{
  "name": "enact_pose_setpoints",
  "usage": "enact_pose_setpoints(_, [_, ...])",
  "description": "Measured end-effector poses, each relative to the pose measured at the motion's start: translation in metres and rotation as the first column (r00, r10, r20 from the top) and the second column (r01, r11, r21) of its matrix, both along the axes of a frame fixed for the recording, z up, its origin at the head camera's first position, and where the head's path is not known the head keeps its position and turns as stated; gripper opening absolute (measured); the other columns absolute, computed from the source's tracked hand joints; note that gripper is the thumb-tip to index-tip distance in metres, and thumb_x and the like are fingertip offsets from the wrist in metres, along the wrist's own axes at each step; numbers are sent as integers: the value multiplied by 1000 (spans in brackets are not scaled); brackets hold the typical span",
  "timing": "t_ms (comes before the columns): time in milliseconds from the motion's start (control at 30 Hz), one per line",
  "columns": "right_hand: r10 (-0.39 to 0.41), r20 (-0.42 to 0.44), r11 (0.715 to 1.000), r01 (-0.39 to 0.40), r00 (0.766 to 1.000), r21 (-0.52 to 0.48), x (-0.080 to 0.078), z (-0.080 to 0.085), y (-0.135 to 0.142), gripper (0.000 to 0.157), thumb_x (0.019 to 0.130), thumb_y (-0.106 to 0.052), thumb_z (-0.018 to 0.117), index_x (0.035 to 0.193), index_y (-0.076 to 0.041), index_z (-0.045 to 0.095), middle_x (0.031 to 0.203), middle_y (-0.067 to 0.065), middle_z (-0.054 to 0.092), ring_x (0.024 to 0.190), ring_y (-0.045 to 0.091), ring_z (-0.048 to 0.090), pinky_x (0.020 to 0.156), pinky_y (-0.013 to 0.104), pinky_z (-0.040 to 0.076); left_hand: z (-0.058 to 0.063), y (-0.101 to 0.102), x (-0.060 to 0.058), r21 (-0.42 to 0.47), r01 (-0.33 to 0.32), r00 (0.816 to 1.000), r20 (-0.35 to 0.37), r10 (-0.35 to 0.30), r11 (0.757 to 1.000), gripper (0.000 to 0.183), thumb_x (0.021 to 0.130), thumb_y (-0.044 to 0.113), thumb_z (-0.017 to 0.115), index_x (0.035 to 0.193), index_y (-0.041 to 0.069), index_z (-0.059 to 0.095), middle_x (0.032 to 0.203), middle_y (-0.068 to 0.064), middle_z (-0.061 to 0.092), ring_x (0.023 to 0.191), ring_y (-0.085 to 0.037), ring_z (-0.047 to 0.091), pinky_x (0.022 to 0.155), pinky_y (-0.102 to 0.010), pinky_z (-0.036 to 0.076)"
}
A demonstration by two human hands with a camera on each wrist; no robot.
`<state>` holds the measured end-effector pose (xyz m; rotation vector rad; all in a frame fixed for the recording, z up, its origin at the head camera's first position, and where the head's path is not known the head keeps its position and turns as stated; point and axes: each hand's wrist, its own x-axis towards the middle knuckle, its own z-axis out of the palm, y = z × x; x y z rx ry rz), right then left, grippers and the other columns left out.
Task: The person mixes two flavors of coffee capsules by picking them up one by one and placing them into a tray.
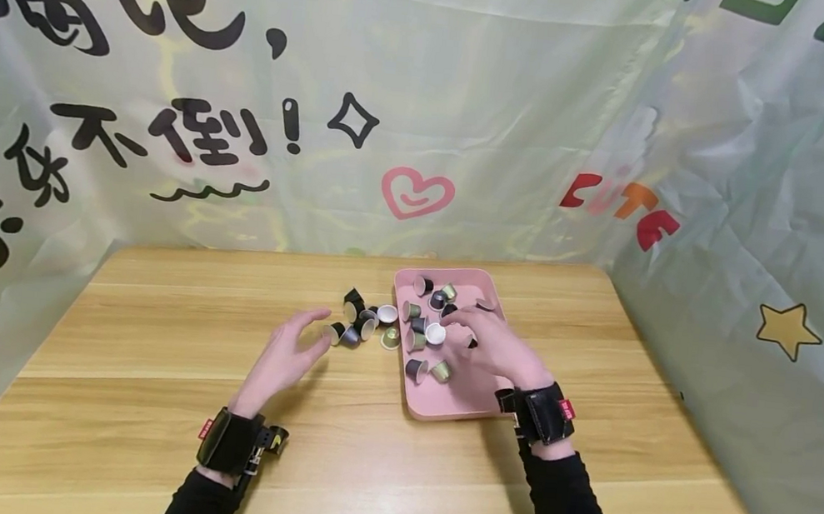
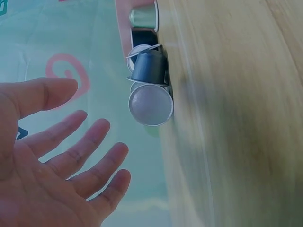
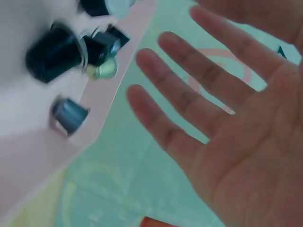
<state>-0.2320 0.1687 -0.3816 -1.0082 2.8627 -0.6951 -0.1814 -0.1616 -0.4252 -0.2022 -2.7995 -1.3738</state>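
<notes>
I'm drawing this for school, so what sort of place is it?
Maybe an indoor corner set up for recording: a wooden table, printed sheets hanging behind and beside it, and black wrist devices being worn.

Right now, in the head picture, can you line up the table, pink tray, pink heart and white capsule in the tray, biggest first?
1. Table
2. Pink tray
3. Pink heart
4. White capsule

pink tray (image 1: 442, 403): flat | inner capsules (image 1: 416, 370): scattered, some tipped | loose capsules (image 1: 367, 324): clustered alongside
</notes>
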Motion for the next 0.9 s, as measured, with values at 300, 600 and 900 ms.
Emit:
enact_pose_setpoints(300, [-85, -40, 953, 69, 996, -296, 9, -10, -1, 34, 89, -7, 73, 121, -1, 67, 121, 14, 71, 112, 32, 64, 101, 53, 51, -2, 2, 0, -80, 43, 999, 26, -41, 996, 56, 98, 15, 58, 150, 3, 41, 158, -22, 38, 146, -45, 35, 120, -67, 23])
enact_pose_setpoints(600, [-118, -34, 915, 96, 992, -392, 10, -13, -1, 33, 90, -7, 73, 122, -5, 67, 123, 12, 70, 111, 31, 64, 94, 52, 54, -10, 3, 1, -162, 116, 993, -7, -118, 980, 63, 94, 11, 61, 152, 2, 36, 159, -25, 34, 145, -47, 35, 118, -69, 23])
enact_pose_setpoints(900, [-82, -11, 908, 70, 997, -413, 9, -17, -3, 31, 92, -7, 70, 122, -2, 67, 125, 14, 70, 111, 36, 65, 92, 50, 56, -16, 2, 0, -274, 142, 986, -44, -160, 951, 56, 95, 12, 61, 146, 0, 44, 159, -24, 34, 146, -47, 35, 118, -71, 24])
